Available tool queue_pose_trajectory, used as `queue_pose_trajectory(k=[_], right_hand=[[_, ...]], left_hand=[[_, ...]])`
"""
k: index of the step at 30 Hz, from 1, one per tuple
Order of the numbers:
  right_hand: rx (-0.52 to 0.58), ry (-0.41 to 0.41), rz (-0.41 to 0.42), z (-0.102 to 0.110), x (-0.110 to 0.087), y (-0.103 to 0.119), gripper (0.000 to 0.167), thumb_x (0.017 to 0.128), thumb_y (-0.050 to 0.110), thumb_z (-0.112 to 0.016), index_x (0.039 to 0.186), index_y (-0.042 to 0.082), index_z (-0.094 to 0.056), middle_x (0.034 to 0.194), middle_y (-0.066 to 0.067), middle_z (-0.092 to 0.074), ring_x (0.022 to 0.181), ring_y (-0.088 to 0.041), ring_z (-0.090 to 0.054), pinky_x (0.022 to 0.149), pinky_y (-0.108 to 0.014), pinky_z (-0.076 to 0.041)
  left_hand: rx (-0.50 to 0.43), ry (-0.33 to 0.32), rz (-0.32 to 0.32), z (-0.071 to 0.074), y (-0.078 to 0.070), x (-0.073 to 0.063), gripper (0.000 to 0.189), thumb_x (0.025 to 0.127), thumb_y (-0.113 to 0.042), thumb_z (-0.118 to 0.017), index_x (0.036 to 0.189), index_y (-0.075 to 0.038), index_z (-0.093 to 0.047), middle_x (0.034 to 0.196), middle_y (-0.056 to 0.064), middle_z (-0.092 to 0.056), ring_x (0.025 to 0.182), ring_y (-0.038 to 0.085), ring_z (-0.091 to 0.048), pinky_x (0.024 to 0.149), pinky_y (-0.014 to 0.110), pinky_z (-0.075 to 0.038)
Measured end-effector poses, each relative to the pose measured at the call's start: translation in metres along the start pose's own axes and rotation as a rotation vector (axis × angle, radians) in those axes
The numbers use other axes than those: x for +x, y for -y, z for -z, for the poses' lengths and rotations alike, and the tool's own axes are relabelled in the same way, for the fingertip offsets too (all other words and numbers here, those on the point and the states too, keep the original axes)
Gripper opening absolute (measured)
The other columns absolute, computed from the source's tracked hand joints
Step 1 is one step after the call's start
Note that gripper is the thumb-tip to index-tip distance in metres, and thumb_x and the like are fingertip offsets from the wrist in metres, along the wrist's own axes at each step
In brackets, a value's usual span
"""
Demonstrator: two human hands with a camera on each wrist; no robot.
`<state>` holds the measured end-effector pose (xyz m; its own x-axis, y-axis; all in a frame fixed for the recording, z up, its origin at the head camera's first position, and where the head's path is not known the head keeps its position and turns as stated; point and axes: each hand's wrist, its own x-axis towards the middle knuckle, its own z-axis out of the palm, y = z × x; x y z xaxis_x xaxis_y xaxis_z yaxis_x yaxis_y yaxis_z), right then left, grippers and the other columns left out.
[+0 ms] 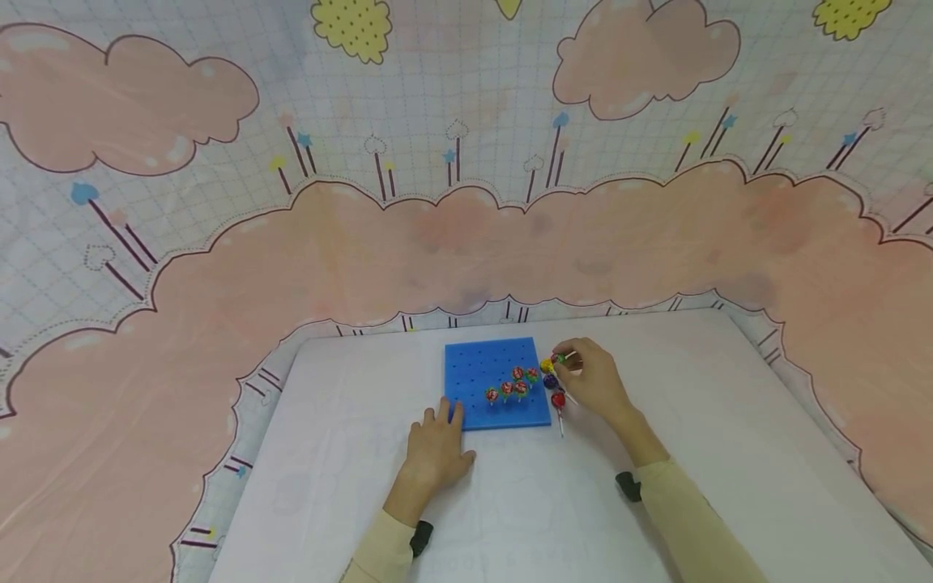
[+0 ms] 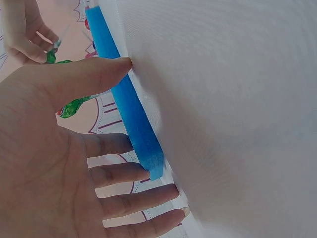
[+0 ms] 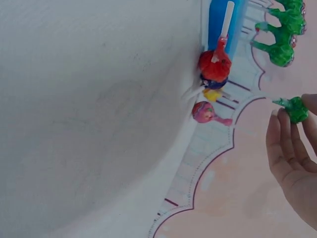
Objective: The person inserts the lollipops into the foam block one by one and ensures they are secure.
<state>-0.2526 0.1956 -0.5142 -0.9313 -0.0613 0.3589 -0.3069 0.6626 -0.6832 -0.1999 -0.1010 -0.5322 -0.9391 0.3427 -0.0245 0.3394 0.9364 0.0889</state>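
A blue board (image 1: 481, 417) with rows of small holes lies on the table, and several lollipops (image 1: 506, 389) in red and green wrappers stand in it. My left hand (image 1: 435, 448) rests at the board's near left corner, its fingers straight against the edge. Just right of the board, my right hand (image 1: 594, 379) pinches a green-wrapped lollipop (image 3: 297, 110) between thumb and fingers, its stick pointing away from the palm. Loose by the board's right edge lie a red lollipop (image 3: 216, 67), a dark purple lollipop (image 1: 550, 380), a yellow lollipop (image 1: 547, 366) and a pink lollipop (image 3: 204, 113).
The board and loose lollipops lie toward the far side of a white-covered table (image 1: 350, 405). Behind it hangs a patterned cloth (image 1: 466, 243) with pink clouds. Black straps (image 1: 628, 487) show at both wrists.
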Motion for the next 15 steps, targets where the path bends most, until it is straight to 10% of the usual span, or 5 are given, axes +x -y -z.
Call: queue_pose_trajectory(k=[15], right_hand=[[0.056, -0.028, 0.007, -0.0043, -0.0062, 0.0084, 0.023, 0.092, 0.004, -0.076, 0.112, 0.008, -0.066, 0.113, -0.008, -0.066, 0.100, -0.028, -0.070, 0.092, -0.045, -0.059]], left_hand=[[-0.007, 0.004, 0.000, -0.0026, 0.0009, 0.0017, 0.083, 0.088, -0.047, -0.079, 0.152, -0.001, -0.051, 0.155, 0.026, -0.045, 0.129, 0.045, -0.054, 0.095, 0.057, -0.053]])
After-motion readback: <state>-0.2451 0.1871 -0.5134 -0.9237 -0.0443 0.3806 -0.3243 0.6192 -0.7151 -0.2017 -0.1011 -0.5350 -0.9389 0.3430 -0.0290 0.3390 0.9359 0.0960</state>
